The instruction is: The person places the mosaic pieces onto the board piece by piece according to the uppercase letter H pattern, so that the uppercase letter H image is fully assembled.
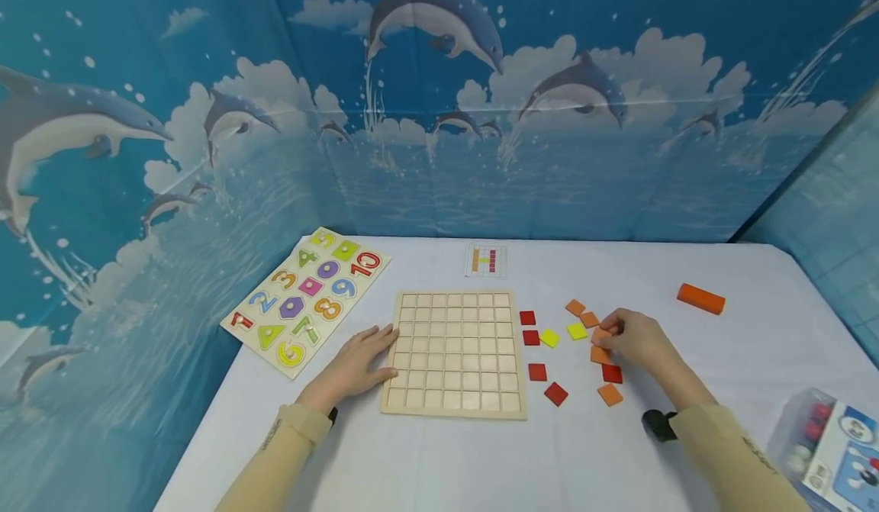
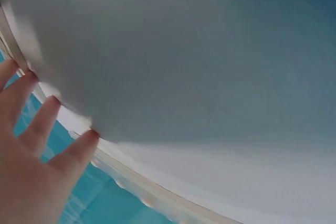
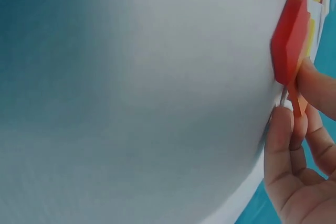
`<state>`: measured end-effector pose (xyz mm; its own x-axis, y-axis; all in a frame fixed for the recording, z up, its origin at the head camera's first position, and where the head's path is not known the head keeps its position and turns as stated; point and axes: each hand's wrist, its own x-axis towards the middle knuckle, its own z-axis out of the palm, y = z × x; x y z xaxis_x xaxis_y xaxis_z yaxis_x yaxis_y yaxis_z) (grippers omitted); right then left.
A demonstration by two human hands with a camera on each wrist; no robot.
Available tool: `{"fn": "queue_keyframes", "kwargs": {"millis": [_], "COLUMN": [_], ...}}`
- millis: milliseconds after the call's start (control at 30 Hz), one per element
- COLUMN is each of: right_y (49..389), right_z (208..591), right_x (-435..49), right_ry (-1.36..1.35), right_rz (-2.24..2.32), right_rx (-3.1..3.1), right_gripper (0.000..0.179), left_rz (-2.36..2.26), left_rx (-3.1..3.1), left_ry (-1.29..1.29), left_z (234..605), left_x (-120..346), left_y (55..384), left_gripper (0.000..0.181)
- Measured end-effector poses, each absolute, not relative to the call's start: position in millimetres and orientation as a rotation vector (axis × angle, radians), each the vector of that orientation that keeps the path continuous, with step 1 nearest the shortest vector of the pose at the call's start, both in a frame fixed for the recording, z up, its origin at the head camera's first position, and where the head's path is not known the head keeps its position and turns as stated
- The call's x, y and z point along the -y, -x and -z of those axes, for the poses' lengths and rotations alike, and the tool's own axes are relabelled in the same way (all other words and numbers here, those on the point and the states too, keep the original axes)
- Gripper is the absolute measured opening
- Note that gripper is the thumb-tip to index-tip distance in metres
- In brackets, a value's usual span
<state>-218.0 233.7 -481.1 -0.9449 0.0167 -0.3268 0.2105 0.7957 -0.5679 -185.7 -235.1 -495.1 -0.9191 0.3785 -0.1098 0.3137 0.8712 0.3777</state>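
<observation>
A square wooden grid board (image 1: 453, 353) lies flat on the white table. My left hand (image 1: 357, 367) rests at its left edge, fingers spread and fairly straight; in the left wrist view the fingertips (image 2: 90, 136) touch a pale rim. On the other side of the board, my right hand (image 1: 637, 338) pinches an orange square tile (image 3: 298, 100) between thumb and fingers, low over the table. Just below it in the head view lie another orange tile (image 1: 600, 355) and a red tile (image 1: 612, 374). The fingers partly cover the held tile.
Loose red tiles (image 1: 537, 372), yellow tiles (image 1: 577, 331) and orange tiles (image 1: 575, 307) lie right of the board. Behind it is a small pattern card (image 1: 487, 261). A number puzzle (image 1: 305, 298) lies left, an orange cylinder (image 1: 701, 299) far right, a clear box (image 1: 800, 436) near right.
</observation>
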Motion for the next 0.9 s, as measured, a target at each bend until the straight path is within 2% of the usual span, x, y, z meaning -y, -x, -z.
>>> {"fn": "queue_keyframes", "kwargs": {"millis": [300, 467, 700, 900], "right_y": [218.4, 220.5, 240.1, 255.6], "right_z": [477.5, 471.6, 459.4, 462.9], "right_x": [-246.3, -233.9, -162.7, -82.3], "right_ry": [-0.204, -0.176, -0.098, -0.003], "right_rz": [0.957, 1.049, 1.357, 1.638], "right_rx": [-2.656, -2.662, -2.494, -2.286], "right_gripper": [0.038, 0.038, 0.039, 0.027], "left_rz": [-0.551, -0.547, -0.559, -0.595], "left_rx": [-2.838, -2.844, -2.826, -2.794], "left_ry": [-0.509, -0.502, -0.477, -0.477], "left_z": [493.3, 495.5, 492.5, 493.3], "left_x": [227.4, 228.0, 231.0, 234.2], "left_y": [192.6, 188.8, 185.8, 182.5], "left_gripper": [0.072, 0.071, 0.070, 0.071]}}
